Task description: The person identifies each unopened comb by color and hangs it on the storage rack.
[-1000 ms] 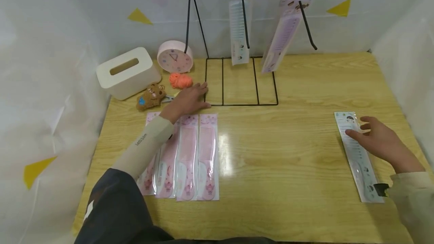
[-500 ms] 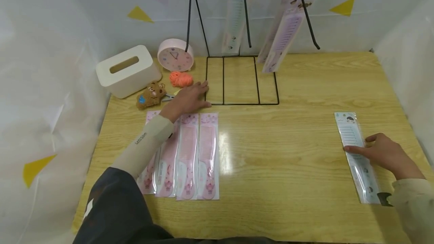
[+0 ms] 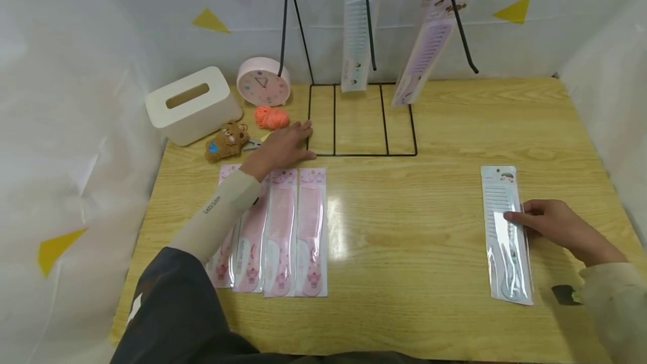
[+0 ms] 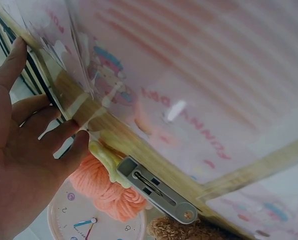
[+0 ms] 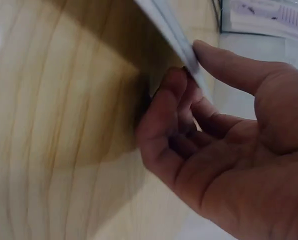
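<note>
On the right of the head view, my right hand pinches a packaged pale blue comb by its right edge, thumb on top and fingers curled beneath. In the right wrist view the package appears edge-on, raised off the wood. My left hand rests with spread fingers at the left side of the black wire rack. Another pale blue comb hangs on the rack's middle hook, and purple combs hang on the right hook. The left hook carries nothing.
Several packaged pink combs lie in a row under the left forearm. Behind them sit a brown plush bear, orange yarn, a pink clock and a white tissue box. A grey clipper-like tool lies beside the yarn.
My right hand has come down onto the blue comb package, gripped its edge and lifted it, shifting it left. The left hand stays at the rack. The hanging blue comb sways.
</note>
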`<state>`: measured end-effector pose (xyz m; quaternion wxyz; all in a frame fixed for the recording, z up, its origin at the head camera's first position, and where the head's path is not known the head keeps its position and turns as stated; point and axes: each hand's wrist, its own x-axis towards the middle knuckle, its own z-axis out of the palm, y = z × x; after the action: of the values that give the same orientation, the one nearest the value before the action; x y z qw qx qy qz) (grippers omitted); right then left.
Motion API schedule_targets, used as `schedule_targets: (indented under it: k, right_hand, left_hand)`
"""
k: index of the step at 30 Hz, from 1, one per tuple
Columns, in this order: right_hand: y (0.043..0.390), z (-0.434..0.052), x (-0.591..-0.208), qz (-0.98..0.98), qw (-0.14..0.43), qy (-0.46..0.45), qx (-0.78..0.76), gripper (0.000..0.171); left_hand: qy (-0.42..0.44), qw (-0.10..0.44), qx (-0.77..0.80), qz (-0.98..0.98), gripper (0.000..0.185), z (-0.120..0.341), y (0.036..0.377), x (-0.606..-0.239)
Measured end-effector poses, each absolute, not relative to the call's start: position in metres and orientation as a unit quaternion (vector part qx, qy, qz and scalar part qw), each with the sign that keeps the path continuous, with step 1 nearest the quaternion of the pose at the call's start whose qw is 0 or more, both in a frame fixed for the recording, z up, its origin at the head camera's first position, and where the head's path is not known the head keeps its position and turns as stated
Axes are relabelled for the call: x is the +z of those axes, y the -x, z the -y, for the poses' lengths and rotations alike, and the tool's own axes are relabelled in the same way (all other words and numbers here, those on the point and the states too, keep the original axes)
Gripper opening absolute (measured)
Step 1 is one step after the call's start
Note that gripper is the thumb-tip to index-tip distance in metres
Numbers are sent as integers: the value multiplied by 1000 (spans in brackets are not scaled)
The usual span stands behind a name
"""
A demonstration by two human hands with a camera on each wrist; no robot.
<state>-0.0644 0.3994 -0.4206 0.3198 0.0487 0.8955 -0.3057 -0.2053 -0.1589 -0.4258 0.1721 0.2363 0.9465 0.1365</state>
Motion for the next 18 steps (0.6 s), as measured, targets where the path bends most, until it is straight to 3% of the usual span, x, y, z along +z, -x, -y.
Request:
schedule_targets:
  k: [6,18]
  right_hand:
    - [77,-360,-409,-879,309,-19,-364,57]
    - [104,-247,-371,-874,198,107,-431,33]
  left_hand:
    - [-232,172,127,-949,82,159,207,-424]
    - [-221,185,137,-948,82,158,204,-424]
